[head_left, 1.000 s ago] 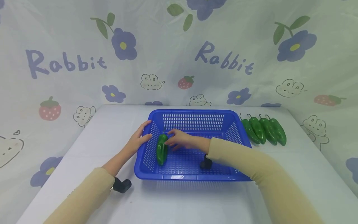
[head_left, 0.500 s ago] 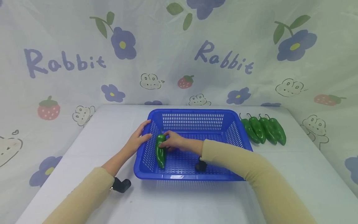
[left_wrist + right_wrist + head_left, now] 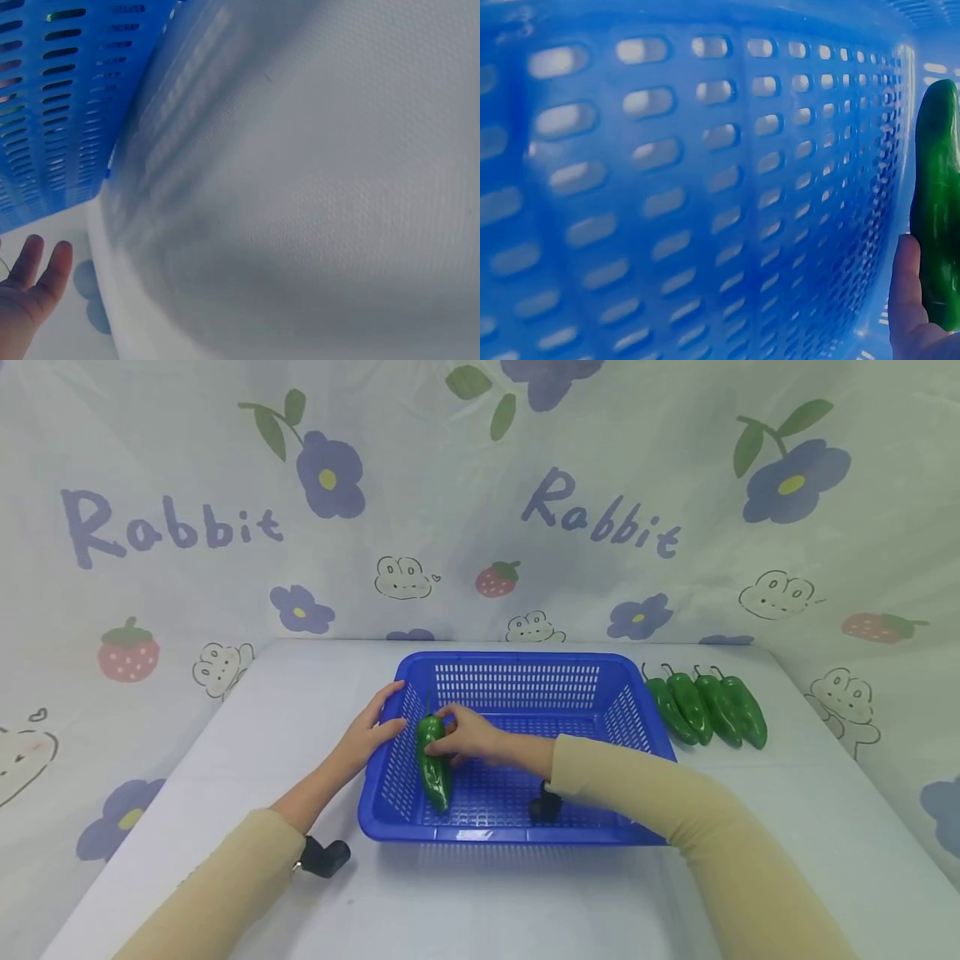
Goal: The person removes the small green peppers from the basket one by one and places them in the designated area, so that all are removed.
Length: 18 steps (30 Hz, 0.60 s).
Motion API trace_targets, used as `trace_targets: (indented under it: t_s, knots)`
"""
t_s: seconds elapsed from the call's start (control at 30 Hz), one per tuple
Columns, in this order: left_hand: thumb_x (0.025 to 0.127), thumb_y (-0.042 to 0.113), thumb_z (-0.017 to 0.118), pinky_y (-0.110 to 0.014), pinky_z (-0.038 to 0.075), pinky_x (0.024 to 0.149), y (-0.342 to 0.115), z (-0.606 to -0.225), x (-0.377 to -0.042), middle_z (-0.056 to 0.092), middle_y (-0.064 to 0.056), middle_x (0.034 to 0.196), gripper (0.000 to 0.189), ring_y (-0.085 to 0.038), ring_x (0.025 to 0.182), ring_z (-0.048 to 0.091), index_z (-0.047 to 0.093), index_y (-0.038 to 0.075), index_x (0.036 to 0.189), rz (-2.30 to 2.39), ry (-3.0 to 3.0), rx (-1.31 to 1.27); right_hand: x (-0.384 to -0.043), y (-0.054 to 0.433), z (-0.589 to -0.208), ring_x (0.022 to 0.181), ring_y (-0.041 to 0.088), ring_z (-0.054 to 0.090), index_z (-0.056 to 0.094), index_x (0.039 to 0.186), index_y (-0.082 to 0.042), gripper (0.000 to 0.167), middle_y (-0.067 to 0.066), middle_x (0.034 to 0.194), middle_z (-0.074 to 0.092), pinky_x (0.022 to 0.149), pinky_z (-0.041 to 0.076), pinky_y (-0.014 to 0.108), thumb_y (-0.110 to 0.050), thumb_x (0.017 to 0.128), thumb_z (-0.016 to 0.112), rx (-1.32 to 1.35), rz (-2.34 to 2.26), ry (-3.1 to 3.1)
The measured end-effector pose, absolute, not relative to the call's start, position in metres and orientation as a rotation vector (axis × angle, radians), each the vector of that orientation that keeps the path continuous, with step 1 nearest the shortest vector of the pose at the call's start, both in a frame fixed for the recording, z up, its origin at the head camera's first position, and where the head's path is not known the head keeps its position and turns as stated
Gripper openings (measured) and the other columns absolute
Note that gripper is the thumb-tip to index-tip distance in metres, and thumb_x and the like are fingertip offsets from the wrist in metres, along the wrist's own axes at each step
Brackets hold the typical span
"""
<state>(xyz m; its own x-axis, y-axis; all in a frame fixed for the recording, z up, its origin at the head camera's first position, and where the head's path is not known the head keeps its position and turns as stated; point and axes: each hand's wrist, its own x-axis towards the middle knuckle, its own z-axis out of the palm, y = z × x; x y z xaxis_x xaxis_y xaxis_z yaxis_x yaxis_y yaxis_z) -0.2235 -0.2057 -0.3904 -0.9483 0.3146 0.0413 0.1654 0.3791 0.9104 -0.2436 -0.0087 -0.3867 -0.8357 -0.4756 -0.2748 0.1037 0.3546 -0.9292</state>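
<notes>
A blue plastic basket with slotted walls stands on the white table. Inside, at its left, my right hand pinches a long green chili pepper, thumb on its upper face. In the right wrist view the same pepper appears at the right edge, a finger lying along it. My left hand rests on the basket's left rim, its thumb and a finger at the edge. Two fingers stretch out straight and spread in the left wrist view.
Several green peppers lie side by side on the table, right of the basket. A white printed cloth hangs behind. Small black cameras on the wrists, one by the left sleeve, stick out near the basket.
My right hand has moved slightly left and taken hold of the pepper. The pepper has turned, its tip now pointing toward the front right. My left hand stays on the rim.
</notes>
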Motion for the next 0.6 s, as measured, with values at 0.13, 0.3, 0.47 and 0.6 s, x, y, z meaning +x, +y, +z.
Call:
trace_targets:
  t_s: [0.13, 0.3, 0.47, 0.6]
  knots:
    - [0.090, 0.020, 0.044, -0.056, 0.039, 0.093, -0.205, -0.389, -0.223, 0.014, -0.026, 0.148, 0.063, -0.049, 0.129, 0.027, 0.016, 0.011, 0.146, 1.614, 2.506, 0.436, -0.243, 0.001, -0.383, 0.079, 0.023, 0.062, 0.042, 0.125, -0.002, 0.059, 0.017, 0.103, 0.056, 0.063, 0.057, 0.034, -0.005, 0.074, 0.071, -0.364, -1.528, 2.157]
    - [0.090, 0.019, 0.044, -0.060, 0.031, 0.098, -0.204, -0.388, -0.222, 0.012, -0.025, 0.149, 0.063, -0.048, 0.132, 0.020, 0.016, 0.009, 0.146, 1.621, 2.509, 0.442, -0.241, 0.018, -0.374, 0.082, 0.025, 0.061, 0.042, 0.126, -0.005, 0.057, 0.017, 0.107, 0.053, 0.063, 0.057, 0.031, -0.007, 0.076, 0.070, -0.363, -1.581, 2.201]
    - [0.091, 0.018, 0.044, -0.061, 0.026, 0.102, -0.203, -0.387, -0.221, 0.012, -0.024, 0.150, 0.062, -0.046, 0.134, 0.018, 0.017, 0.010, 0.146, 1.643, 2.494, 0.437, -0.241, 0.040, -0.360, 0.087, 0.026, 0.061, 0.042, 0.129, -0.008, 0.059, 0.017, 0.109, 0.052, 0.064, 0.056, 0.029, -0.007, 0.077, 0.069, -0.346, -1.585, 2.267]
    - [0.091, 0.018, 0.044, -0.061, 0.022, 0.104, -0.203, -0.387, -0.221, 0.012, -0.024, 0.150, 0.062, -0.045, 0.135, 0.017, 0.017, 0.010, 0.146, 1.649, 2.492, 0.435, -0.241, 0.056, -0.346, 0.091, 0.026, 0.059, 0.041, 0.131, -0.008, 0.060, 0.017, 0.110, 0.053, 0.065, 0.055, 0.028, -0.009, 0.078, 0.068, -0.353, -1.574, 2.316]
